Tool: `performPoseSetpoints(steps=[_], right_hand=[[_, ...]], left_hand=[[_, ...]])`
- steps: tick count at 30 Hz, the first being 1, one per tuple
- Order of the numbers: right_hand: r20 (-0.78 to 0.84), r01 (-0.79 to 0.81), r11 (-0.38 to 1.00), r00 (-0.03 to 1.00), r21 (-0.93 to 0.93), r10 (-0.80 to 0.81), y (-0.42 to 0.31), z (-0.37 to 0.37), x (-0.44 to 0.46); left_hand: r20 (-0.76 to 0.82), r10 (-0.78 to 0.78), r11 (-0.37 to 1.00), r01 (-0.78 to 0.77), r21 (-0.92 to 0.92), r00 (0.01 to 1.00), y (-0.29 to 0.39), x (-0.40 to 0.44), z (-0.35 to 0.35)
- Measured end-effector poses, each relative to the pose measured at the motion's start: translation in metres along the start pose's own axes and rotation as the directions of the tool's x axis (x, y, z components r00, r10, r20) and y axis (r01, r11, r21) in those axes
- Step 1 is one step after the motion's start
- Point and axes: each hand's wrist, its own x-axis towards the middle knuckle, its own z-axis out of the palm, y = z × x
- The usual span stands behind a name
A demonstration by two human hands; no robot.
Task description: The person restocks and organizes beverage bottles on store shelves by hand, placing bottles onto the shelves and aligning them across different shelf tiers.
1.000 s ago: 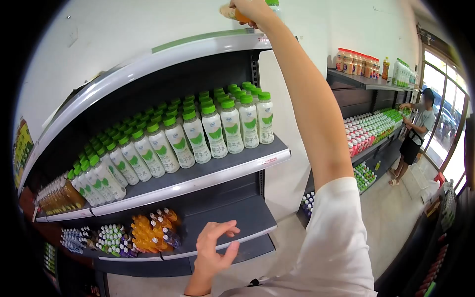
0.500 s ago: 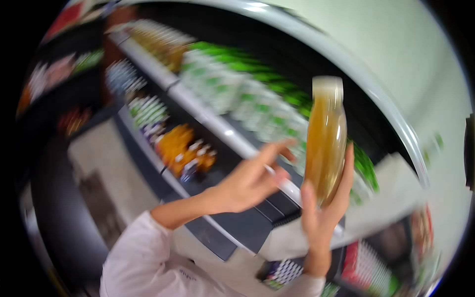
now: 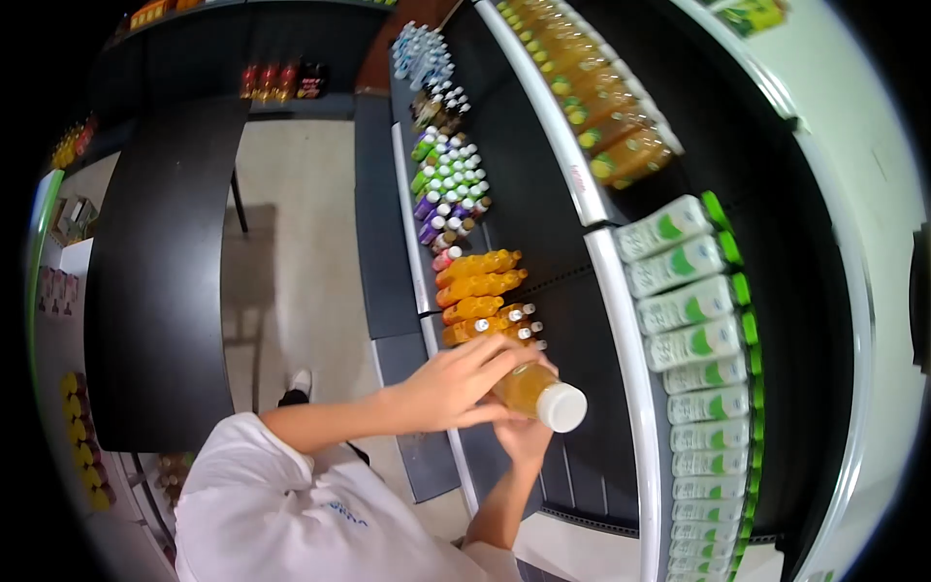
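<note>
A bottle of amber drink (image 3: pixel 526 386) with a white cap is held between my two hands, tilted so that the cap points toward the camera. My left hand (image 3: pixel 454 383) wraps its fingers over the side of the bottle. From below, my right hand (image 3: pixel 525 436) grips the same bottle, partly hidden behind it and the left hand. Just beyond the hands, orange drink bottles (image 3: pixel 475 288) stand on the lower shelf. The bottle's label side and base are covered by my fingers.
White cartons with green tops (image 3: pixel 693 347) line the upper shelf at right, beside amber bottles with yellow labels (image 3: pixel 621 145). Small bottles with white caps (image 3: pixel 451 179) fill part of the lower shelf. A dark table (image 3: pixel 165 291) stands at left. The shelf edge (image 3: pixel 626 388) runs close to my hands.
The bottle has come down from upright in my right hand to a tilted hold lower in view. My left hand, free before, has closed on it. The view has turned.
</note>
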Motion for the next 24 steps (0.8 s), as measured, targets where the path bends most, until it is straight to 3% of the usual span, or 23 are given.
performPoseSetpoints(steps=[2, 4, 6, 8, 9, 11, 13, 14, 17, 18, 20, 22, 24], right_hand=[[-0.122, 0.03, 0.996, 0.992, 0.084, -0.02, -0.006, 0.035, 0.039], [-0.219, 0.015, 0.962, 0.975, 0.274, 0.048, -0.002, 0.062, 0.069], [-0.363, -0.029, 0.958, 0.922, 0.285, 0.137, -0.019, 0.072, 0.107], [-0.503, 0.125, 0.918, 0.86, 0.377, 0.089, 0.0, 0.075, 0.141], [-0.564, 0.184, 0.877, 0.818, 0.444, 0.114, 0.001, 0.078, 0.157], [-0.697, 0.139, 0.98, 0.717, 0.14, -0.002, -0.001, 0.074, 0.198], [-0.759, 0.055, 0.998, 0.65, -0.005, -0.039, -0.004, 0.068, 0.234], [-0.755, 0.024, 0.981, 0.634, -0.194, -0.165, 0.006, 0.061, 0.249], [-0.812, 0.114, 0.991, 0.57, -0.07, -0.123, 0.018, 0.054, 0.283], [-0.822, 0.037, 0.997, 0.564, -0.073, -0.081, 0.018, 0.053, 0.29], [-0.841, 0.079, 0.992, 0.526, -0.1, -0.127, 0.042, 0.051, 0.304], [-0.843, -0.097, 0.958, 0.505, -0.271, -0.187, 0.053, 0.047, 0.311], [-0.858, -0.003, 0.985, 0.491, -0.174, -0.15, 0.076, 0.046, 0.318]], left_hand=[[0.034, -0.02, 0.999, 0.018, 0.044, 0.999, -0.018, 0.017, -0.031], [-0.073, 0.044, 0.998, -0.04, 0.057, 0.996, -0.032, 0.043, -0.048], [-0.101, 0.042, 0.999, -0.039, 0.024, 0.994, -0.043, 0.069, -0.06], [-0.13, 0.145, 0.987, -0.135, 0.086, 0.981, -0.061, 0.097, -0.06], [-0.123, 0.124, 0.992, -0.122, 0.024, 0.985, -0.068, 0.112, -0.06], [-0.108, 0.083, 0.991, -0.093, -0.096, 0.991, -0.083, 0.149, -0.058], [-0.13, 0.1, 0.985, -0.117, -0.124, 0.986, -0.098, 0.186, -0.054], [-0.12, 0.105, 0.984, -0.12, -0.132, 0.987, -0.106, 0.204, -0.055], [-0.122, 0.219, 0.969, -0.231, -0.09, 0.968, -0.125, 0.243, -0.052], [-0.096, 0.22, 0.97, -0.228, -0.084, 0.971, -0.131, 0.253, -0.052], [-0.084, 0.242, 0.964, -0.249, -0.091, 0.967, -0.141, 0.274, -0.05], [-0.024, 0.212, 0.968, -0.213, -0.133, 0.977, -0.154, 0.287, -0.047], [0.007, 0.263, 0.964, -0.263, -0.023, 0.965, -0.165, 0.299, -0.044]])
